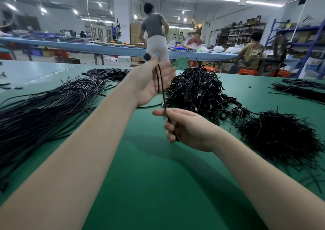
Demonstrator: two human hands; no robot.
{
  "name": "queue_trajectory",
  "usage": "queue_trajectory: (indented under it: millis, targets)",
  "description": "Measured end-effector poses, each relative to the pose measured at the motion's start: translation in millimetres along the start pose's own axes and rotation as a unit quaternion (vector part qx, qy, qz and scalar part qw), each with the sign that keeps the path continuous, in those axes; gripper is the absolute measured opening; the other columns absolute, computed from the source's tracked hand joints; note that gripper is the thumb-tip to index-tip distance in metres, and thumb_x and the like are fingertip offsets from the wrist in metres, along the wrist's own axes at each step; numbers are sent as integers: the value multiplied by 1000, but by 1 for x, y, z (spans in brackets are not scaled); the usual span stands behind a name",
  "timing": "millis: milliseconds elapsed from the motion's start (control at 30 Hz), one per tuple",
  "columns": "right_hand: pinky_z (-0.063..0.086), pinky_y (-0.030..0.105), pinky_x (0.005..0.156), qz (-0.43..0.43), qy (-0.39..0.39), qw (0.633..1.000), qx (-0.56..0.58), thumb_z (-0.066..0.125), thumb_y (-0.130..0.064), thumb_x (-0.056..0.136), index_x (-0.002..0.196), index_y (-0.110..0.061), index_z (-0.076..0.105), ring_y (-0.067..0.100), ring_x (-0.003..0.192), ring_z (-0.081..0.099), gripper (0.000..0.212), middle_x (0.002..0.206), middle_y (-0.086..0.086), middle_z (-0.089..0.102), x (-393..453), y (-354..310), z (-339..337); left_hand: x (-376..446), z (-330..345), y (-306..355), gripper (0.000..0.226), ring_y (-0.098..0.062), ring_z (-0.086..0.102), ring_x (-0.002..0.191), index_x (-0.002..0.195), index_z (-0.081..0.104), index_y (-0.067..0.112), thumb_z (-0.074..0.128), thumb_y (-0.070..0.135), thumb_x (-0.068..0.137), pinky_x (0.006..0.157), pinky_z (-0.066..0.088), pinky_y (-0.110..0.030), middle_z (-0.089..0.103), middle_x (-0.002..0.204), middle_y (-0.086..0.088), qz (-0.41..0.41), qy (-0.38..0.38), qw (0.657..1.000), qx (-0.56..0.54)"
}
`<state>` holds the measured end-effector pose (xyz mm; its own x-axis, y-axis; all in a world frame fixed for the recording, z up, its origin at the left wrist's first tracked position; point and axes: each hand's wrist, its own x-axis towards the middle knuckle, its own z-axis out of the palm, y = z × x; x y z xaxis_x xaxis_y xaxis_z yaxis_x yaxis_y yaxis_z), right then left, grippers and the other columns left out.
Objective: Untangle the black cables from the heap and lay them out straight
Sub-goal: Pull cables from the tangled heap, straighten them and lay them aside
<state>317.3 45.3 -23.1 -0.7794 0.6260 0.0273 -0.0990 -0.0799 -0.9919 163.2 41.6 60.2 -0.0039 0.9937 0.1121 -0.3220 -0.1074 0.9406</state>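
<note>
Both hands are raised over the middle of a green table (140, 185). The left hand (154, 84) is held palm up, higher and farther out; its fingertips pinch the plug end of a single black cable (163, 96) near the top of the hand, so this grip is closed on the cable. The cable runs down across the open palm to the right hand (186, 127), which sits lower and nearer, its fingers curled round the same cable with the thumb stretched out to the left; that grip also grasps the cable.

Just behind the hands, toward the far edge of the table, lies the tangled heap (198, 91) of black cables. Along the left edge, a broad sheaf of laid-out cables (49, 110) stretches from the near left toward the far middle. Near the right edge sits a bristly pile of short black ties (279, 136), and a smaller bundle of black strands (299, 89) lies at the far right corner.

Beyond the table, a seated person (251, 57) wears a brown shirt whose back reads "UNKN OWN". A standing person (156, 36) in a grey top faces a long blue workbench (70, 47).
</note>
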Motion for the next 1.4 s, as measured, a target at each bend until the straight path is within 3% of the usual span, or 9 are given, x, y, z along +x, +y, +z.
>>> queue_trajectory:
  millis: [133, 367, 500, 633, 733, 900, 1033, 1100, 1400]
  targets:
    - [42, 24, 52, 44, 91, 991, -82, 59, -45, 84, 73, -17, 70, 14, 49, 47, 31, 55, -4, 46, -1, 4, -5, -19, -9, 24, 45, -7, 63, 58, 74, 73, 20, 39, 34, 99, 54, 48, -18, 66, 64, 8, 16, -143, 985, -90]
    - [27, 22, 44, -111, 236, 945, -198, 57, -40, 93, 61, -17, 52, 8, 37, 32, 39, 44, -11, 36, -2, -28, -7, -24, -10, 3, 47, -9, 61, 54, 89, 70, 12, 35, 41, 101, 47, 37, -17, 69, 68, 1, -231, -212, 847, 429]
    - [30, 21, 44, -139, 199, 963, -114, 42, -27, 102, 83, -17, 64, 8, 40, 35, 31, 48, -9, 42, 1, -29, 8, -9, 0, -6, 40, -15, 70, 79, 98, 65, 11, 35, 37, 104, 70, 56, -25, 74, 85, -5, -83, -23, 982, 167]
    - [46, 22, 54, -39, 6, 996, -85, 42, -30, 100, 104, -21, 69, 15, 53, 50, 28, 59, -3, 52, -2, -12, 8, -7, -1, 10, 43, -15, 69, 86, 104, 66, 8, 32, 35, 104, 72, 54, -21, 74, 95, -4, 15, -45, 996, -76]
    - [46, 23, 59, 18, 35, 993, -115, 52, -46, 89, 93, -20, 72, 15, 55, 51, 32, 61, -2, 52, -3, -1, 1, -19, -7, 28, 38, -6, 63, 65, 82, 70, 17, 41, 31, 101, 55, 46, -17, 66, 69, 8, 35, -119, 982, -146]
    - [28, 14, 37, -41, 275, 895, -348, 66, -57, 79, 58, -14, 53, 6, 35, 34, 49, 47, -3, 42, -11, -17, -16, -32, -20, 34, 33, -1, 33, 35, 62, 59, 23, 46, 32, 90, 45, 18, -19, 37, 42, 12, -47, -275, 957, 80]
    - [27, 15, 41, -156, 343, 811, -448, 65, -44, 85, 62, -10, 57, 3, 40, 35, 43, 45, -10, 43, -8, -40, -11, -24, -7, 5, 47, -8, 55, 50, 94, 72, 13, 34, 40, 101, 47, 33, -19, 69, 68, 0, -159, -216, 874, 406]
    - [28, 19, 46, -179, 361, 781, -478, 56, -37, 93, 61, -14, 55, 3, 45, 37, 39, 50, -9, 45, -5, -46, -2, -17, 2, -6, 47, -11, 68, 72, 105, 66, 12, 30, 42, 102, 55, 47, -19, 74, 92, -2, -146, -184, 905, 354]
    - [31, 19, 43, -95, 175, 961, -192, 41, -27, 102, 89, -20, 63, 8, 40, 37, 27, 48, -14, 43, 5, -17, 11, -1, 4, -8, 41, -7, 69, 75, 109, 61, 13, 28, 36, 105, 66, 53, -19, 72, 85, 3, 17, -20, 999, -42]
